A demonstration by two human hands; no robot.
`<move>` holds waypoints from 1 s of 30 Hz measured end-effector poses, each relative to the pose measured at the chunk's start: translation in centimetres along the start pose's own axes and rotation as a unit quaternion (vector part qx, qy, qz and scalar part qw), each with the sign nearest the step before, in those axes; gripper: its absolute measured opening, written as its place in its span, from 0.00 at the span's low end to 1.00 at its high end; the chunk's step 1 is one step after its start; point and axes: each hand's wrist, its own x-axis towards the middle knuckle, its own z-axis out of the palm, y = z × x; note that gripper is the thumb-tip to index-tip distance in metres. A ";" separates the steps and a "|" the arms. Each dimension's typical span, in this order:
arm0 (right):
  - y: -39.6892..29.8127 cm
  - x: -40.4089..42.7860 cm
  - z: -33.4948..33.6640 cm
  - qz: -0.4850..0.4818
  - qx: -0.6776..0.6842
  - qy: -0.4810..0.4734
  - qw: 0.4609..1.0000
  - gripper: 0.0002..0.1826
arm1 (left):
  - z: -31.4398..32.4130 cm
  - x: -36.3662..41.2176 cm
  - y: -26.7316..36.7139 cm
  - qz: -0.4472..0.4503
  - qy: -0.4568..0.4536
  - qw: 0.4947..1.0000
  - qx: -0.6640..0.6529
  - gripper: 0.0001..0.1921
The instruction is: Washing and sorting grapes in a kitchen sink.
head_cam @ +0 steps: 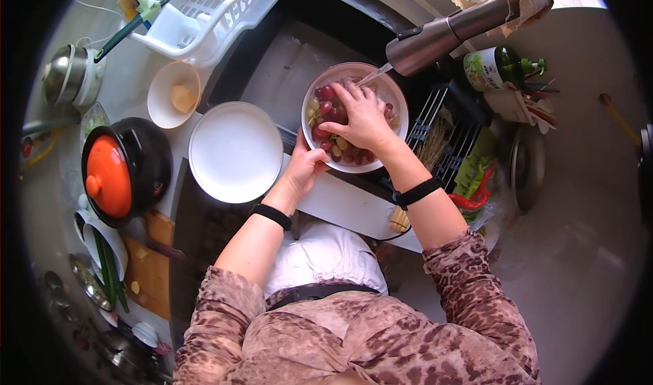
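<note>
A white bowl [310,150] of red and pale green grapes [326,107] is held over the near side of the dark sink [285,61]. My left hand [304,166] grips its rim at the lower left, thumb on the edge. Inside the bowl, my right hand [363,114] rests on the grapes with fingers spread, the fingertips wet and partly under water. A stream of water [376,74] runs from the metal faucet [426,45] onto those fingers. Just left of the bowl sits an empty white plate or shallow dish [235,152].
Left of the sink are a white cup [173,94], a black pot with an orange lid [109,176], and a knife [153,242] on a wooden board [153,278]. A white plastic basket [219,23] stands behind. To the right are a wire rack [433,112], a green pump bottle [502,68] and peppers [477,193].
</note>
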 end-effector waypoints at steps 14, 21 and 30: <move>0.2 -2.0 0.9 -0.013 0.063 -0.050 0.997 0.47 | 0.3 0.2 0.3 -0.005 0.009 1.000 0.016 0.41; 0.5 -2.2 0.8 -0.032 0.066 -0.031 0.997 0.47 | 0.3 0.3 0.3 -0.005 0.015 1.000 0.013 0.41; 1.8 -0.6 0.9 -0.004 0.006 -0.014 1.000 0.49 | 0.6 0.1 0.4 -0.013 0.021 1.000 0.012 0.43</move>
